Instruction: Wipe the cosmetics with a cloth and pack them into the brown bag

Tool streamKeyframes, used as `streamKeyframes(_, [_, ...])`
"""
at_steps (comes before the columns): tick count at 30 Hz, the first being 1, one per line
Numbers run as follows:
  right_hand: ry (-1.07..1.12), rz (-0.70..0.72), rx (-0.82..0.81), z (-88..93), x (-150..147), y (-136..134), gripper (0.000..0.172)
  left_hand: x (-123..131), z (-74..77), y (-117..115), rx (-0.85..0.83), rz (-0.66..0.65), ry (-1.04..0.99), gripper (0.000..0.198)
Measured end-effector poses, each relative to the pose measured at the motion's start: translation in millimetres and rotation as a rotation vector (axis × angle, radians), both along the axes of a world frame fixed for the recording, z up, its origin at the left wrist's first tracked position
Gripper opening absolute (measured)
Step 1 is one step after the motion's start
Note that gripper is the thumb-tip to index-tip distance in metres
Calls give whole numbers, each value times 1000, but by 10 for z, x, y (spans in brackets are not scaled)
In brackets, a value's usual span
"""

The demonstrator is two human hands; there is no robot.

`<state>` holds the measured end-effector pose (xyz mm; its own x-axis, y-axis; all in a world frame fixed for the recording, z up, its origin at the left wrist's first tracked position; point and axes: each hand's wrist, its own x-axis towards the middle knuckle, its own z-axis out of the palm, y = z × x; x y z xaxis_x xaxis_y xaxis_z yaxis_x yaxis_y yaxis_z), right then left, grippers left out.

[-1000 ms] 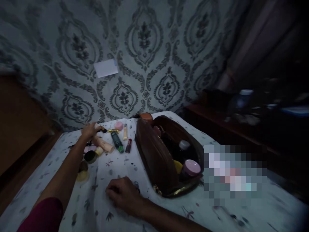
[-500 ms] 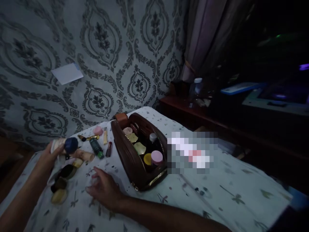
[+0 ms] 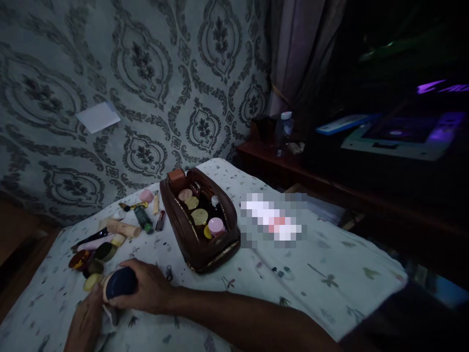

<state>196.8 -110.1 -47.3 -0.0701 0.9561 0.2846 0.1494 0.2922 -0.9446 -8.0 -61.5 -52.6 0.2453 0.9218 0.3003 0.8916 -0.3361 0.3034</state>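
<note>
Low on the left, a pale bottle with a dark blue cap (image 3: 122,283) is between my two hands. My left hand (image 3: 86,313) grips its pale body from below. The fingers of my right hand (image 3: 150,288) are wrapped round the cap end. Just beyond lie several cosmetics: a yellow-lidded jar (image 3: 93,282), dark round jars (image 3: 105,251), a beige tube (image 3: 124,228) and a green bottle (image 3: 142,218). To the right of these stands an unzipped brown leather bag (image 3: 179,230), with a pink-lidded jar (image 3: 216,226) and several gold-topped containers inside.
White patterned cloth (image 3: 293,293) covers the surface. A pixelated patch hides something right of the bag. Behind is patterned wallpaper with a white card (image 3: 98,117). A reddish-brown desk (image 3: 260,151) at the right bears a clear bottle (image 3: 285,128).
My left hand has brought the blue-capped bottle toward me and rightward. My right hand, open and apart from it before, has moved left and closed round its cap end. The view has shifted slightly.
</note>
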Motion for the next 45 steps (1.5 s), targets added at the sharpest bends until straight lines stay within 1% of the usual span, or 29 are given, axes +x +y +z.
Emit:
streamKeyframes(1, [-29,-59,14,17,6,-8,68,-28,1,-55,-6,34,-6,39])
streamKeyframes(3, [-110,-187,29,53,33,-16,62,-57,-8,-141,11,80,-8,41])
streamKeyframes(4, [-161,-239,30,70,51,-18,58,-64,-25,-174,33,64,4,44])
streamKeyframes(5, [-217,-269,29,84,68,-20,53,-71,-51,-202,58,18,27,47])
streamKeyframes(8, [-378,-271,23,108,102,-32,48,-123,-160,-284,85,-168,131,49])
streamKeyframes(10, [-463,-229,60,106,103,-45,50,-174,-211,-349,104,-197,178,46])
streamKeyframes(12, [-528,-167,120,87,95,-54,54,-208,-214,-418,137,-167,166,43])
streamKeyframes(15, [-546,-33,212,30,82,-46,57,-187,-124,-496,133,-74,101,40])
streamKeyframes(17, [-521,49,247,-23,73,-26,62,-120,-15,-513,73,-17,22,36])
streamKeyframes(19, [-488,93,259,-74,59,-3,67,-19,116,-502,31,31,-104,36])
streamKeyframes(21, [-437,91,261,-110,33,16,71,104,245,-470,34,54,-221,38])
streamKeyframes(22, [-405,72,262,-119,17,22,72,170,297,-451,40,38,-258,39])
streamKeyframes(24, [-343,4,264,-116,-16,30,70,297,362,-412,50,-35,-311,41])
streamKeyframes(25, [-311,-48,260,-106,-30,31,67,353,369,-393,45,-67,-339,41])
streamKeyframes(27, [-244,-168,232,-79,-41,37,60,440,334,-358,-1,-100,-410,40])
streamKeyframes(29, [-183,-253,194,-61,-30,55,54,481,252,-321,-62,-105,-481,39])
streamKeyframes(30, [-164,-272,179,-61,-18,70,52,483,203,-302,-92,-109,-502,39])
streamKeyframes(32, [-160,-259,158,-85,11,111,51,452,111,-260,-122,-132,-499,39])
streamKeyframes(33, [-168,-242,142,-108,25,133,53,422,74,-238,-125,-147,-477,38])
streamKeyframes(35, [-197,-198,97,-163,46,169,66,351,31,-196,-121,-175,-427,37])
streamKeyframes(37, [-234,-158,51,-210,58,184,84,288,35,-157,-119,-200,-408,35])
streamKeyframes(38, [-256,-146,35,-226,62,183,88,266,53,-141,-113,-212,-412,35])
streamKeyframes(39, [-281,-133,30,-234,65,179,86,254,78,-128,-102,-227,-415,34])
streamKeyframes(42, [-340,-92,48,-228,75,163,59,272,167,-119,-79,-301,-371,37])
streamKeyframes(43, [-349,-83,54,-223,80,162,52,291,193,-126,-72,-325,-333,39])
streamKeyframes(45, [-361,-76,59,-227,91,168,45,341,234,-150,-26,-360,-218,46])
